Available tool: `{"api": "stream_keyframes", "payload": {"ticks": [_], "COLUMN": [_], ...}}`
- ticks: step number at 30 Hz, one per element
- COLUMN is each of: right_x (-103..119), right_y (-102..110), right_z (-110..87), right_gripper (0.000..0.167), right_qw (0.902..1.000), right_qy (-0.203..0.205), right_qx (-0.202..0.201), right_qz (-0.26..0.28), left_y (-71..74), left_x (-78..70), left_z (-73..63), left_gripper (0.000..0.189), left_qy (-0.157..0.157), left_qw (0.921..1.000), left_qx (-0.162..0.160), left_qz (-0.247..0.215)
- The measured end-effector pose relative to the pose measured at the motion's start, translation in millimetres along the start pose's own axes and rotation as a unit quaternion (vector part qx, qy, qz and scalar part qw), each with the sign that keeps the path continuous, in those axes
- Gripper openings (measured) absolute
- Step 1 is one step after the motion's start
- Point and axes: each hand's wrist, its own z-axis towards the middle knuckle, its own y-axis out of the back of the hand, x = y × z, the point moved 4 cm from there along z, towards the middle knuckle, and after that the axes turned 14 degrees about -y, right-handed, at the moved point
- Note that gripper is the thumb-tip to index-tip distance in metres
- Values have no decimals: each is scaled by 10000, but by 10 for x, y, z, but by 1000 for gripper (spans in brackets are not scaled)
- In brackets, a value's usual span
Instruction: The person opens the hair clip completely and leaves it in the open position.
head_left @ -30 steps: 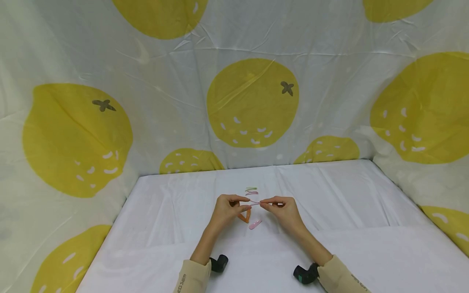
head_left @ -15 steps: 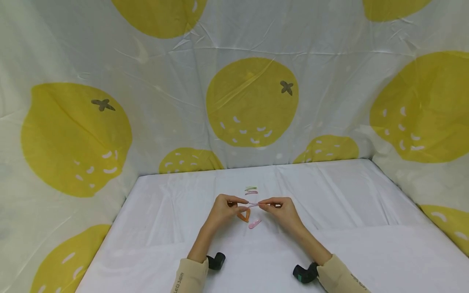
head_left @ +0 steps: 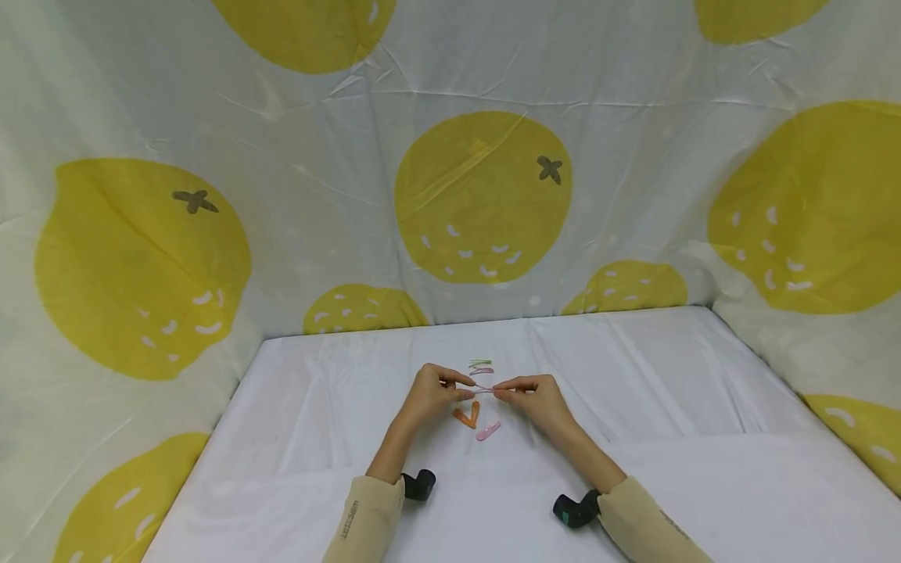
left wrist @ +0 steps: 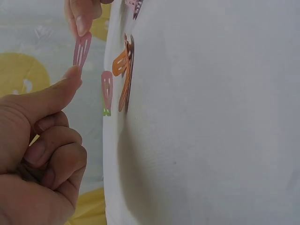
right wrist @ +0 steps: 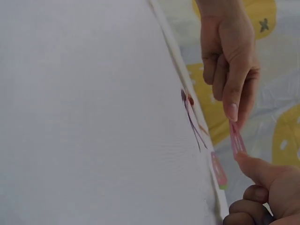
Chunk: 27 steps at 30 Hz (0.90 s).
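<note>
Between both hands, above the white table, is a pink snap hair clip (left wrist: 82, 49) with its two arms spread apart in the head view. My left hand (head_left: 432, 395) pinches one end between thumb and finger, its other fingers curled in. From the opposite side my right hand (head_left: 538, 399) pinches the other end with thumb and forefinger. Just below the hands lies an orange snap clip (head_left: 468, 416), opened into a V. A pale pink clip (head_left: 488, 431) rests nearer to me. Beyond the hands lie another pink clip (head_left: 482, 371) and a green clip (head_left: 482, 362).
A white cloth covers the table (head_left: 296, 422), its far edge meeting a white curtain (head_left: 338, 195) printed with yellow lemons. Black wrist cameras sit at the cuffs of the beige sleeves (head_left: 366, 516).
Both hands have shifted slightly left and kept hold of the pink clip between them. Its arms look closer together half a second ago and spread now. More of the orange clip shows.
</note>
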Motion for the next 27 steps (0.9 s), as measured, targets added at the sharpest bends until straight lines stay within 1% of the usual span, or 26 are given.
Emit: {"api": "stream_keyframes", "payload": {"ticks": [3,6,12,14,19,27], "right_x": [-10,-7,12,17,29,25], "right_y": [-21,-35,-48,-53,-73,-89], "right_z": [82,167,309,338,393,433], "right_gripper": [13,11,11,11,10,9], "right_qw": [10000,10000,9997,9995,9988,9964], "right_qy": [-35,-23,76,104,124,-14], "right_qx": [14,-29,-135,-170,-279,-566], "right_qz": [-16,-42,-188,-257,-375,-627], "left_y": [14,23,28,26,38,31], "left_x": [44,91,142,157,170,209], "left_z": [58,111,194,212,259,319], "left_gripper": [12,12,11,10,9,10], "left_qy": [36,161,265,298,261,293], "left_qw": [10000,9998,9993,9991,9988,9980], "left_qx": [32,88,180,192,206,248], "left_qz": [39,80,177,223,368,495]}}
